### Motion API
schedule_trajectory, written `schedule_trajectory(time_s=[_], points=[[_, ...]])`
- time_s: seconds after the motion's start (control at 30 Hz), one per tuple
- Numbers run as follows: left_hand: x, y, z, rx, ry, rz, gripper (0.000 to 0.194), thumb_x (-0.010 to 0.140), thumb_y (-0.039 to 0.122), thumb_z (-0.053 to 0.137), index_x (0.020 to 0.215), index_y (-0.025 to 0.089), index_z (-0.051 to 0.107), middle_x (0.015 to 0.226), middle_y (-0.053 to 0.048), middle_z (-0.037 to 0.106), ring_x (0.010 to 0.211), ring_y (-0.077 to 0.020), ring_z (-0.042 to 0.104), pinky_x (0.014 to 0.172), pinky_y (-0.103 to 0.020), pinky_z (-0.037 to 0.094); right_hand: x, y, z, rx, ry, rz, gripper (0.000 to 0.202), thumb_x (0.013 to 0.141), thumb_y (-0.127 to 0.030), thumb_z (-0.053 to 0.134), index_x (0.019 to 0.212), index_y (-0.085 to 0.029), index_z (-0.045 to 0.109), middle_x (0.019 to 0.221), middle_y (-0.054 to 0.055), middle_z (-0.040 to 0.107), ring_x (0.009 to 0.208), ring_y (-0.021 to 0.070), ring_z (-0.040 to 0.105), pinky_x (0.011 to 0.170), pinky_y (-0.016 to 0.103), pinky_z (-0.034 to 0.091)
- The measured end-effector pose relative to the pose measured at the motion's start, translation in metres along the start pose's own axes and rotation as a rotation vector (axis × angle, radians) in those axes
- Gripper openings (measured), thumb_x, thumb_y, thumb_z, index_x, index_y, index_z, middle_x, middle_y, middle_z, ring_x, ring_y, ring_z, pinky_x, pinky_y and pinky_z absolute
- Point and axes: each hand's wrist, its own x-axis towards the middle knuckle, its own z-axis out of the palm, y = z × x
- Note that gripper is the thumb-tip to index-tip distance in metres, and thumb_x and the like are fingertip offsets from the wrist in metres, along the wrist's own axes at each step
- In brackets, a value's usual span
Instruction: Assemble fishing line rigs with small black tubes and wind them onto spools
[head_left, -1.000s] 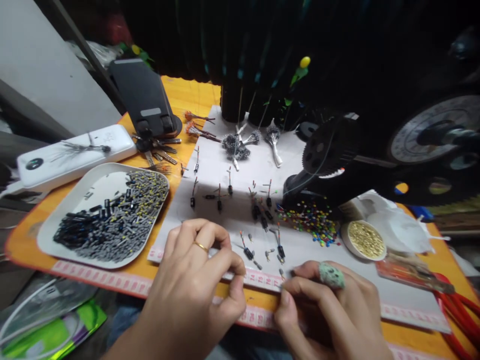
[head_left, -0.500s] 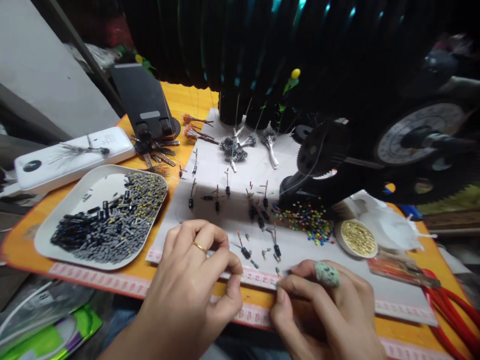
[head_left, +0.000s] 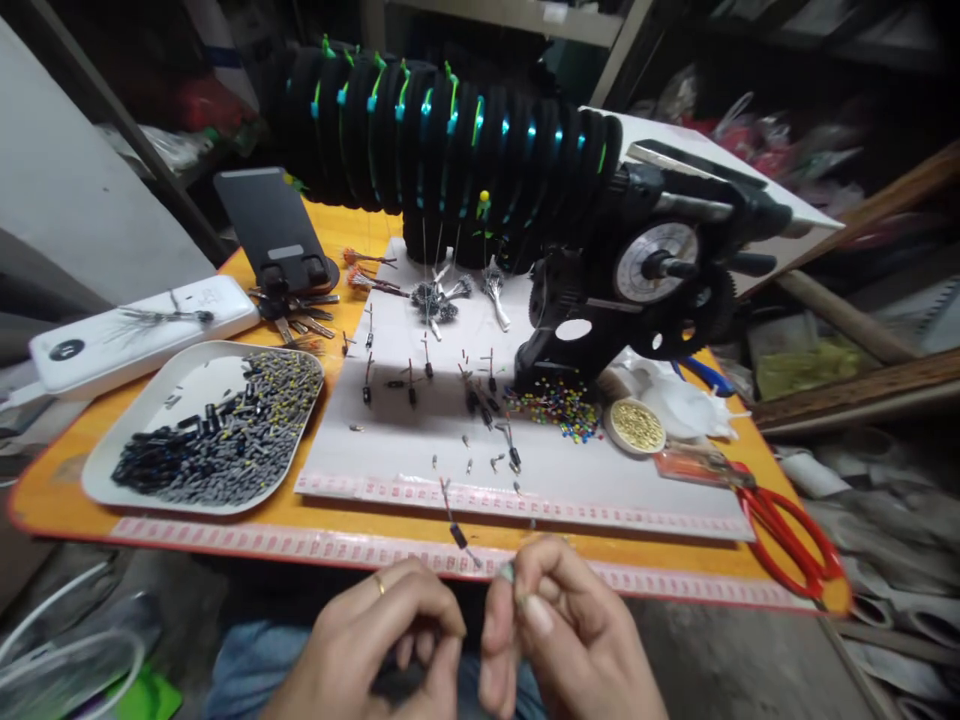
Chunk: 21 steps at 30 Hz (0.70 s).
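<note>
My left hand (head_left: 375, 640), with a gold ring, is at the bottom centre, its thumb and forefinger pinched together. What they hold, if anything, is too small to make out. Close beside it, my right hand (head_left: 574, 635) has its thumb and fingers pressed together; a bit of green wrap shows at a fingertip, and anything held there is hidden. Just above the hands, a small black part with thin wires (head_left: 458, 536) is over the table's front edge. Similar black parts (head_left: 514, 458) and tiny grey pieces (head_left: 469, 466) are scattered on the white board (head_left: 390, 440).
A white tray (head_left: 101, 462) of black and grey pieces stands left, near a white power bank (head_left: 142, 330) and phone stand (head_left: 274, 225). A black geared machine (head_left: 465, 150) spans the back. Coloured beads (head_left: 574, 412), a gold-bead bowl (head_left: 636, 428) and red-handled scissors (head_left: 795, 540) are right.
The view has shifted, showing more of the machine. Both hands are lower in the picture and closer together, off the board's edge. One wired black part is now nearer the table's front edge.
</note>
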Motion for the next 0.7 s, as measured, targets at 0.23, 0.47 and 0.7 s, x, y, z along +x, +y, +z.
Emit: schedule_trajectory(time_s=[0.23, 0.47, 0.7], points=[[0.015, 0.016, 0.006, -0.811, -0.078, -0.376, 0.022, 0.091, 0.035, 0.059, 0.106, 0.024, 0.069, 0.066, -0.002, 0.067, 0.049, -0.0127, 0.062, 0.049, -0.023, 0.051, -0.012, 0.012, 0.001, 0.065, -0.046, 0.006, 0.037, 0.080, -0.044, 0.075, 0.080, -0.019, 0.048, 0.065, -0.002, 0.069, 0.045, 0.0073, 0.064, 0.045, 0.015, 0.047], [0.034, 0.020, 0.022, -1.209, 0.074, -0.470, 0.021, 0.079, 0.031, 0.076, 0.076, 0.015, 0.063, 0.051, 0.006, 0.054, 0.040, 0.0000, 0.035, 0.039, -0.007, 0.031, -0.019, 0.019, 0.003, -0.043, 0.002, -0.034, 0.034, 0.082, -0.042, 0.073, 0.076, -0.017, 0.051, 0.060, -0.001, 0.066, 0.040, 0.0072, 0.060, 0.041, 0.015, 0.045], [0.021, 0.019, 0.022, -1.182, 0.063, -0.521, 0.036, 0.083, 0.050, 0.066, 0.090, 0.015, 0.074, 0.052, 0.003, 0.052, 0.042, -0.0053, 0.046, 0.043, -0.015, 0.037, -0.023, 0.015, 0.002, -0.100, 0.008, -0.098, 0.030, 0.085, -0.041, 0.069, 0.076, -0.019, 0.052, 0.061, -0.001, 0.065, 0.042, 0.0101, 0.061, 0.043, 0.020, 0.048]])
